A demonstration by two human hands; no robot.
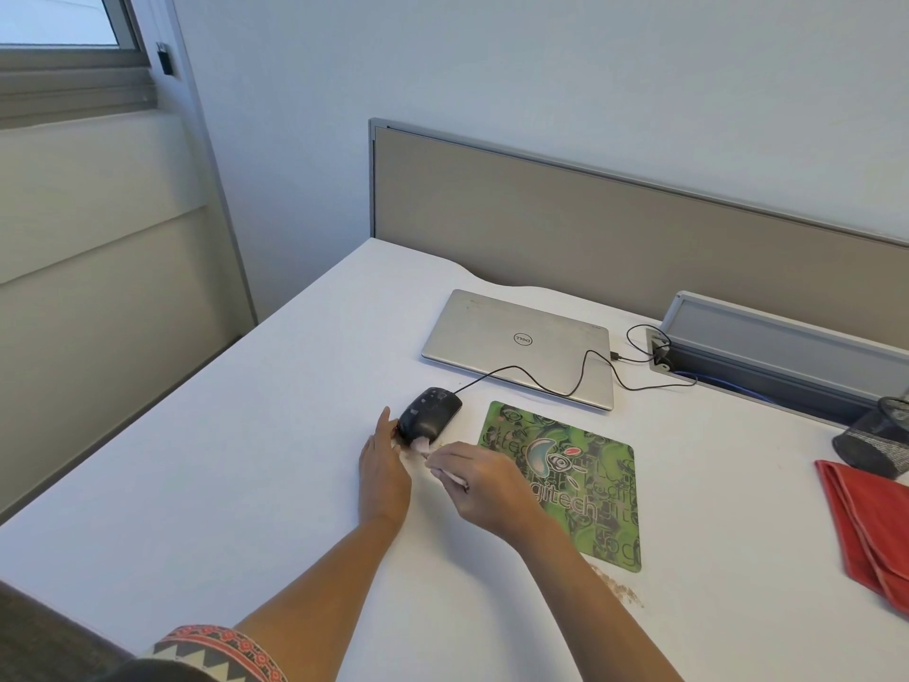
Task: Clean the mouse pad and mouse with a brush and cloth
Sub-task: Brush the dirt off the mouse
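Note:
A black corded mouse (429, 415) lies on the white desk, just left of the green patterned mouse pad (580, 484). My left hand (384, 465) rests against the mouse's left side with fingers fairly straight. My right hand (479, 477) pinches a small brush (433, 452) whose pale bristles touch the near end of the mouse. A folded red cloth (870, 524) lies at the desk's right edge, away from both hands.
A closed silver laptop (516, 347) sits behind the mouse, with the mouse cable (565, 386) looping over it to a grey cable tray (787, 347). A dark mesh holder (880, 435) stands by the cloth. Brown crumbs (617, 585) lie near the pad's front corner.

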